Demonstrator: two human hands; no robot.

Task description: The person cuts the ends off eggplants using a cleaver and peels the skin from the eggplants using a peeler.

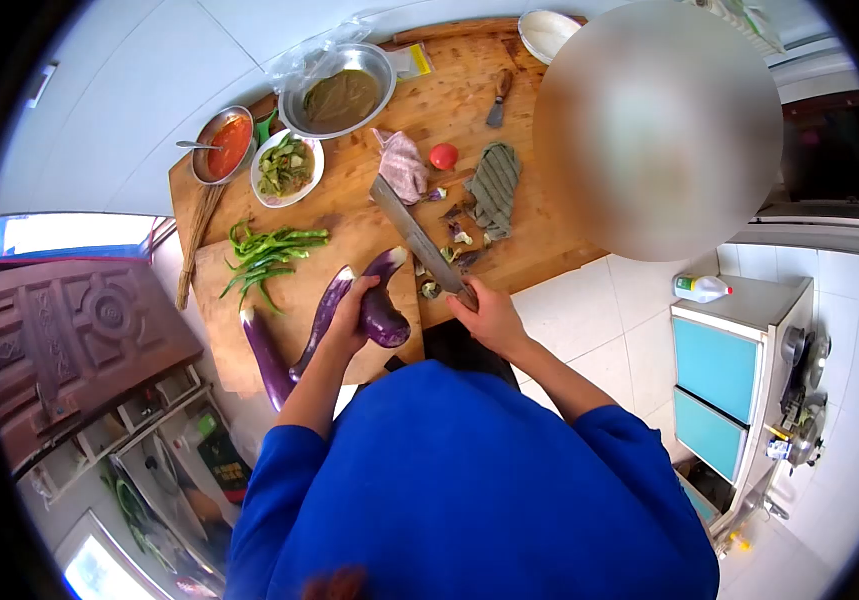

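My left hand (351, 315) is closed on a curved purple eggplant (385, 318) over the wooden cutting board (221, 335). A second eggplant (322, 315) lies right beside that hand; whether the fingers touch it too is hidden. Farther left, a third eggplant (267, 362) rests along the board's near edge. In my right hand (490, 318) is the handle of a long-bladed kitchen knife (414, 232), its blade pointing away and to the left, over the board's right edge. Green peppers (269, 255) are piled on the board behind the eggplants. Trimmed scraps (459, 235) lie right of the blade.
Toward the back are a metal basin of murky liquid (294, 98), a bowl of red sauce (199, 162) with a spoon, and a plate of greens (315, 170). A tomato (443, 156), pink cloth (404, 168), green cloth (495, 190) and scraper (499, 98) lie on the table.
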